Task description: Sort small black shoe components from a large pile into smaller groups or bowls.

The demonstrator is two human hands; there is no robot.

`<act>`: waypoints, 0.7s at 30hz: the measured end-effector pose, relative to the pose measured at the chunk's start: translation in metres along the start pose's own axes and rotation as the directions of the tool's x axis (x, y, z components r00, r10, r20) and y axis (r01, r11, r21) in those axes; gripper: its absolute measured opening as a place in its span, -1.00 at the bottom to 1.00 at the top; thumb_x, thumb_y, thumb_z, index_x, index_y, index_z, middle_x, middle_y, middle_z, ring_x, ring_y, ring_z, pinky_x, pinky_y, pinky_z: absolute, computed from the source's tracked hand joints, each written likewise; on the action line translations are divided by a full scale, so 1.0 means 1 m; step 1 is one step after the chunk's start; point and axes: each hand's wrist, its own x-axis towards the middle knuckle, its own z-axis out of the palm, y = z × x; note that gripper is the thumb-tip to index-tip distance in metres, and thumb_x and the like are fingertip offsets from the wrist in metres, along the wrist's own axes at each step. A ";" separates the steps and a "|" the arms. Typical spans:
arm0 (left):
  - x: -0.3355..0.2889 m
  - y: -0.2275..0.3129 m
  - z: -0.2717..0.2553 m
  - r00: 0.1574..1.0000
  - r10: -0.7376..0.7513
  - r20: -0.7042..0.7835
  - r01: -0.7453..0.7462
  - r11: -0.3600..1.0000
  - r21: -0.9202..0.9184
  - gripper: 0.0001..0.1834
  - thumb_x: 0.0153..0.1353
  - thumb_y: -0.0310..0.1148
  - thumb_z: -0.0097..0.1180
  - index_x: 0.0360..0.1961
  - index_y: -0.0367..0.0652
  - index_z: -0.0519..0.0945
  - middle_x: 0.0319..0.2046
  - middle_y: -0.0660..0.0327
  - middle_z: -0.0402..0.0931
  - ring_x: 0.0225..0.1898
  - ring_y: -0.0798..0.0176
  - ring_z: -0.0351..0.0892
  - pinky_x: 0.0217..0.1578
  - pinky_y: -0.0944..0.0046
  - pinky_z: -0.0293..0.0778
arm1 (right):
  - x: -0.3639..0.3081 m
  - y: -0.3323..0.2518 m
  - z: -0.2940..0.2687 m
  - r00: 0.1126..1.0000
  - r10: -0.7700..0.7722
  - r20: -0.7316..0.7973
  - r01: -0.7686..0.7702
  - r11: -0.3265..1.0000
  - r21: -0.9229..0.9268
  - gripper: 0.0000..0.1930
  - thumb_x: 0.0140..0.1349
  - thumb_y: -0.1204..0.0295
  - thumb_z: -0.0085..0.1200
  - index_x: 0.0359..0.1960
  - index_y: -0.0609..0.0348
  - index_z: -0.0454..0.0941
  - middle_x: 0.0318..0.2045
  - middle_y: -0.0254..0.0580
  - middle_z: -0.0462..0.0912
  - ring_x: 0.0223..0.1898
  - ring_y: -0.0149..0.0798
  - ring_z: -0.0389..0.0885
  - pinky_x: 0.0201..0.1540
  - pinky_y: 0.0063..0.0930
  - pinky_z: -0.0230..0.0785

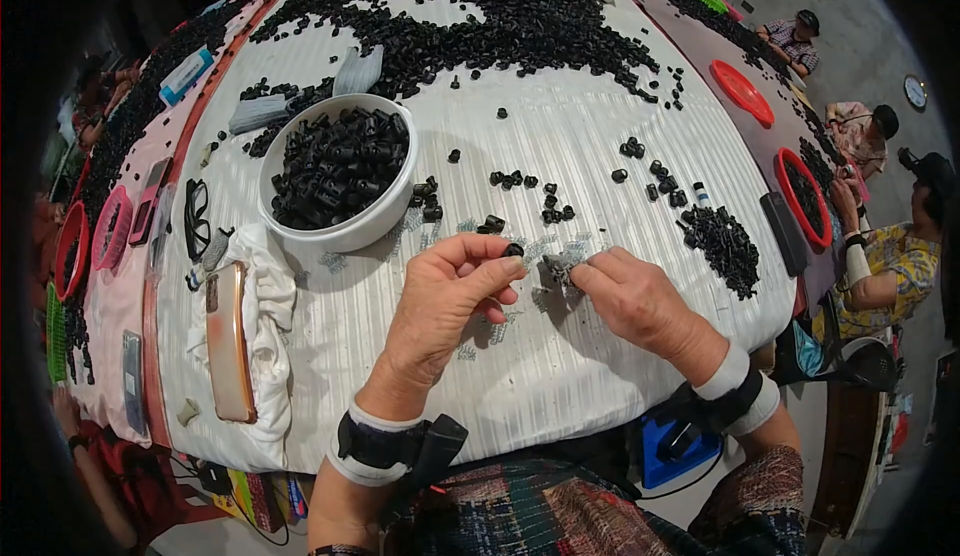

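Left hand (pixel 450 286): fingers clamped on one small black part (pixel 514 250), held over the worktop (pixel 620 396). Right hand (pixel 640 301): fingers together; contents, if any, unclear. Left of left fingers: one white bowl (pixel 345 237), one gold phone (pixel 226 346), one pair of glasses (pixel 197 221). Right of right fingers: one heap of black pins (pixel 722 248). Beyond both: loose parts (pixel 500 21), uncountable.

The table (pixel 580 141) carries black parts (pixel 530 16) and a bowl (pixel 340 240).

Bare cloth (pixel 580 136) leaves a lane from the right hand (pixel 635 296) toward the far heap (pixel 510 36), between loose pieces (pixel 620 176); the bowl (pixel 345 239) blocks the way forward-left of the left hand (pixel 448 291)
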 end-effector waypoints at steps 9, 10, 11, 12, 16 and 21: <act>-0.001 -0.001 0.001 0.997 0.016 0.075 -0.018 0.999 0.027 -0.83 0.13 -0.51 0.19 -0.24 -0.23 0.50 -0.39 0.13 0.62 -0.49 0.40 0.59 -0.55 0.48 0.53 | 0.017 -0.004 -0.016 0.967 0.071 -0.246 -0.027 0.983 0.179 -0.65 -0.11 0.69 0.11 -0.20 0.25 0.42 -0.41 -0.13 0.49 -0.45 -0.17 0.51 -0.43 -0.41 0.38; -0.002 -0.002 0.000 0.997 0.016 0.073 -0.018 0.999 0.028 -0.83 0.13 -0.51 0.19 -0.24 -0.23 0.50 -0.39 0.13 0.62 -0.49 0.40 0.59 -0.55 0.48 0.53 | 0.018 -0.007 -0.016 0.967 0.071 -0.246 -0.026 0.983 0.181 -0.65 -0.11 0.69 0.11 -0.20 0.25 0.42 -0.41 -0.13 0.49 -0.45 -0.17 0.51 -0.43 -0.41 0.38; -0.001 -0.003 0.000 0.997 0.006 0.081 -0.007 1.000 0.015 -0.83 0.12 -0.51 0.19 -0.25 -0.22 0.51 -0.39 0.13 0.62 -0.49 0.40 0.59 -0.55 0.49 0.53 | 0.019 -0.009 -0.015 0.964 0.183 -0.191 -0.101 0.923 0.372 -0.67 -0.05 0.69 0.09 -0.18 0.27 0.42 -0.40 -0.14 0.50 -0.41 -0.23 0.53 -0.40 -0.47 0.40; -0.001 -0.004 -0.001 0.996 -0.004 0.088 0.004 1.000 0.002 -0.83 0.12 -0.51 0.20 -0.25 -0.21 0.51 -0.39 0.14 0.62 -0.48 0.41 0.59 -0.55 0.49 0.53 | 0.021 -0.011 -0.014 0.953 0.280 -0.114 -0.176 0.820 0.544 -0.69 0.00 0.69 0.06 -0.16 0.29 0.41 -0.38 -0.15 0.51 -0.38 -0.29 0.56 -0.36 -0.53 0.42; -0.004 -0.001 0.004 0.997 0.007 0.078 -0.006 1.000 -0.004 -0.82 0.09 -0.46 0.25 -0.27 -0.23 0.55 -0.45 0.28 0.56 -0.49 0.49 0.56 -0.56 0.54 0.47 | 0.027 -0.021 -0.014 0.905 0.425 -0.021 -0.226 0.520 0.824 -0.71 0.10 0.67 0.02 -0.10 0.33 0.40 -0.34 -0.22 0.54 -0.28 -0.44 0.56 -0.27 -0.60 0.44; -0.004 -0.002 0.003 0.994 0.010 0.109 -0.013 1.000 0.024 -0.82 0.10 -0.46 0.24 -0.27 -0.23 0.55 -0.44 0.30 0.56 -0.48 0.51 0.53 -0.54 0.55 0.45 | 0.034 -0.026 -0.015 0.875 0.478 0.081 -0.224 0.251 0.942 -0.71 0.15 0.62 0.02 -0.06 0.32 0.42 -0.30 -0.33 0.55 -0.29 -0.54 0.53 -0.26 -0.67 0.42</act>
